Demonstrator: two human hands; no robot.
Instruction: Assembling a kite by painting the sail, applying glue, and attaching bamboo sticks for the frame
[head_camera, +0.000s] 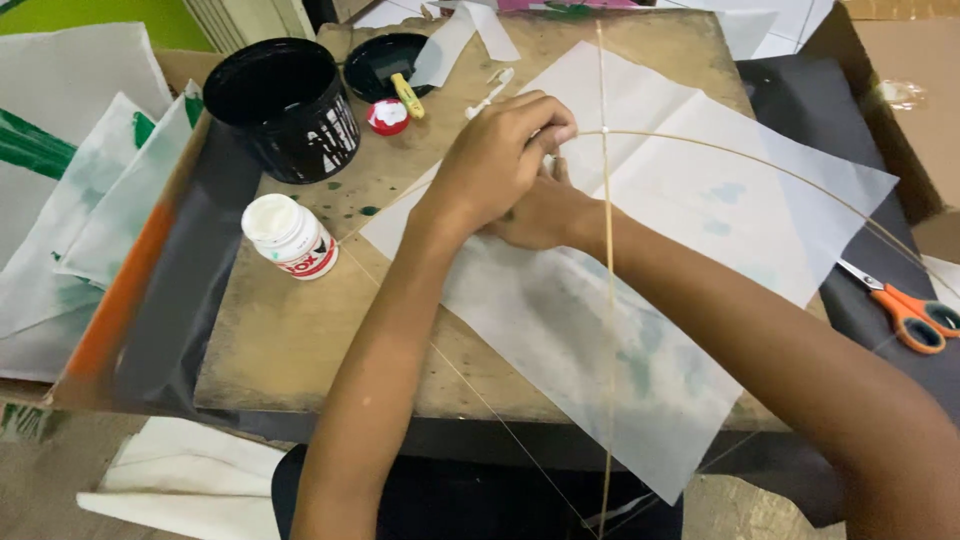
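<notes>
Flanking both hands, fingers curled together on a thin stick, sit a black tub and scissors.

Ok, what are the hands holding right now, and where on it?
Both hands pinch the thin stick frame near the crossing of its upright and bowed sticks, over the white paper.

— What colour is the paper?
— White, thin, with faint blue-green smudges.
— And the sticks?
— Pale yellow.
— The tub?
— Black, white print on its side; the lid black too.
— The bottle?
— White with a red label; its cap looks red and white.
— The scissors?
— Orange handles.
— The board?
— Brown, green-spotted.
</notes>
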